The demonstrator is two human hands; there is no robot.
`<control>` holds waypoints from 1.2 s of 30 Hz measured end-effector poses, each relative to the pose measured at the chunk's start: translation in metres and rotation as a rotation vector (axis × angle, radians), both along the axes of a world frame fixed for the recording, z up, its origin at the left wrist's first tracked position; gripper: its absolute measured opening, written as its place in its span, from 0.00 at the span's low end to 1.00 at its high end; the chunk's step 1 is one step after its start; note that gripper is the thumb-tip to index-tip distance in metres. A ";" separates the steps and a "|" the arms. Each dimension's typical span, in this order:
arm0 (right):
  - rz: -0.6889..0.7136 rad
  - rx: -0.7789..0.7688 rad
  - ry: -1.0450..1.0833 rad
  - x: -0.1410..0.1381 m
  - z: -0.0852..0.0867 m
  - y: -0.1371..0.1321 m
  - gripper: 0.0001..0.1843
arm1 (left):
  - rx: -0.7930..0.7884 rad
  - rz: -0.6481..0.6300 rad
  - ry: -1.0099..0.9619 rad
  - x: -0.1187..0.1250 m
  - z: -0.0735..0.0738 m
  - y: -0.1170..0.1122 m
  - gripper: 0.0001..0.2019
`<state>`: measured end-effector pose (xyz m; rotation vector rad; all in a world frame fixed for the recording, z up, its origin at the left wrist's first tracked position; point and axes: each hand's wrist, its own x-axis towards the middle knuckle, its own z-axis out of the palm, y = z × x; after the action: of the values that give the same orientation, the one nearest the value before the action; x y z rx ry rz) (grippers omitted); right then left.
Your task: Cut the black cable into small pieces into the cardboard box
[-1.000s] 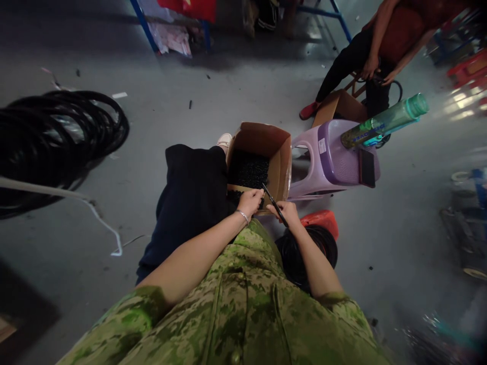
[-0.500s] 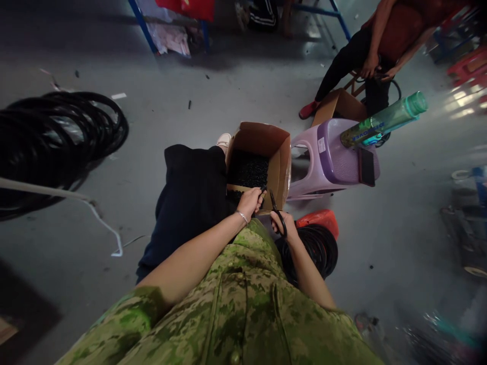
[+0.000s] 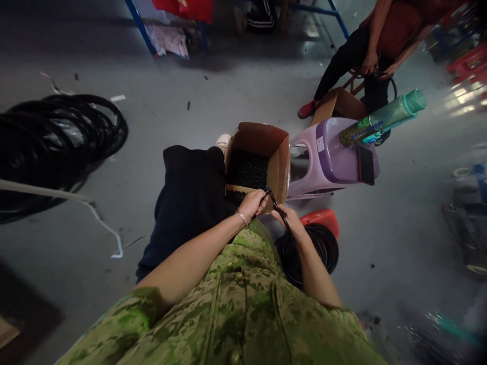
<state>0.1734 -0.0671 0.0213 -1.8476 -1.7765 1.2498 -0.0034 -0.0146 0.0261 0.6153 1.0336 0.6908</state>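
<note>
My left hand point(image 3: 252, 204) is closed over the near edge of a cardboard box point(image 3: 279, 175), pinching a small black piece point(image 3: 268, 191) that sticks out past the fingertips. It looks like a short length of black tube or rubber. In my right hand point(image 3: 292, 221) is a pair of black-handled scissors point(image 3: 274, 204). The blades point up and left, their tips meeting the black piece. Many small black pieces point(image 3: 251, 170) lie inside the box, partly covered at the near side by a cardboard flap.
Right of the box stands a purple stool point(image 3: 344, 165) bearing a green bottle point(image 3: 391, 119) and a phone point(image 3: 366, 166). Coils of black tubing point(image 3: 102, 119) lie at left, and another coil point(image 3: 323, 248) beside my right forearm, near a red bag point(image 3: 323, 220). A co-worker point(image 3: 395, 35) sits upper right.
The scissors have swung over to the black piece, and their handle loops have drawn together. My left hand has hardly moved.
</note>
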 end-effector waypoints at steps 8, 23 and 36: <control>0.082 0.016 -0.026 -0.002 0.005 0.014 0.29 | 0.015 -0.017 -0.006 0.000 0.001 0.000 0.10; 0.134 -0.021 0.073 0.000 0.009 0.017 0.33 | -0.003 -0.021 -0.006 0.000 0.000 0.001 0.10; 0.187 -0.075 0.121 0.006 0.012 0.019 0.34 | -0.017 -0.013 0.017 0.000 -0.003 0.000 0.10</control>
<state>0.1790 -0.0478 0.0334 -1.6355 -1.8945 1.4819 -0.0031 -0.0142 0.0234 0.6132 1.0494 0.6661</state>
